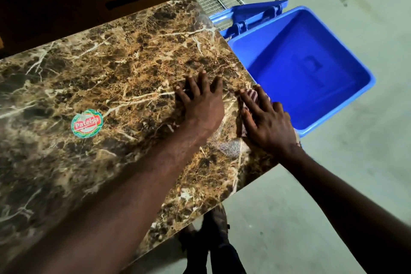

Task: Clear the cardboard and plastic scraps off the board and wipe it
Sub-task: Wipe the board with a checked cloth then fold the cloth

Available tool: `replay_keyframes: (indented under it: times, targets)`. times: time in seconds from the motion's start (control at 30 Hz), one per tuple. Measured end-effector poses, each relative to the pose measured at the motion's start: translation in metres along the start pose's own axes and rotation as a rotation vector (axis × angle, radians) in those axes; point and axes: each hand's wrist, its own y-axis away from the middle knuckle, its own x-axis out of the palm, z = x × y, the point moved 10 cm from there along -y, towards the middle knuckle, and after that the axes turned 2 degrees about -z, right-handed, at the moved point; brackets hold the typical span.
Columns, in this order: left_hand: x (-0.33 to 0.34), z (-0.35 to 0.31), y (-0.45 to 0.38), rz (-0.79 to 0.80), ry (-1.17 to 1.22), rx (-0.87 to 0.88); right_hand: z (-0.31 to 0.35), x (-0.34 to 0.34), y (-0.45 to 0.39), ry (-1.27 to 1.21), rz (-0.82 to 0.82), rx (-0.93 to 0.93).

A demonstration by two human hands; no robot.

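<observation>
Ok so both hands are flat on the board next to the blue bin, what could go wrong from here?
1. The scrap under the right hand lies near the board edge; a push aimed badly could drop it onto the floor instead of into the blue bin.
2. The thin clear plastic piece between the wrists is hard to see against the marble pattern and might be missed.
3. The round sticker could catch or peel during wiping.

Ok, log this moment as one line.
phase: clearing | left hand: flat on board | right hand: pressing striped scrap at board edge | bin: open, beside edge | sticker: on board
</observation>
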Motion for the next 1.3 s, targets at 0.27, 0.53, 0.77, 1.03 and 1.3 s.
replay_keyframes:
  times: [0.27,0.53,0.77,1.03,1.3]
  targets:
    - [0.01,-0.029,0.021,-0.011,-0.052,-0.012,0.005,0.003,-0.03,-0.06,0.018,-0.046]
    - [0.016,-0.041,0.047,-0.039,-0.053,-0.032,-0.004,0.0,-0.019,-0.108,0.017,-0.005]
    - [0.023,-0.034,0.082,-0.095,-0.005,-0.063,-0.047,-0.01,0.062,-0.135,-0.124,0.228]
    - [0.03,-0.035,0.095,-0.087,0.043,-0.082,-0.057,0.001,0.086,-0.194,-0.303,0.588]
    - [0.032,-0.02,0.119,-0.148,0.119,-0.03,-0.006,0.025,0.115,-0.481,-0.364,0.822]
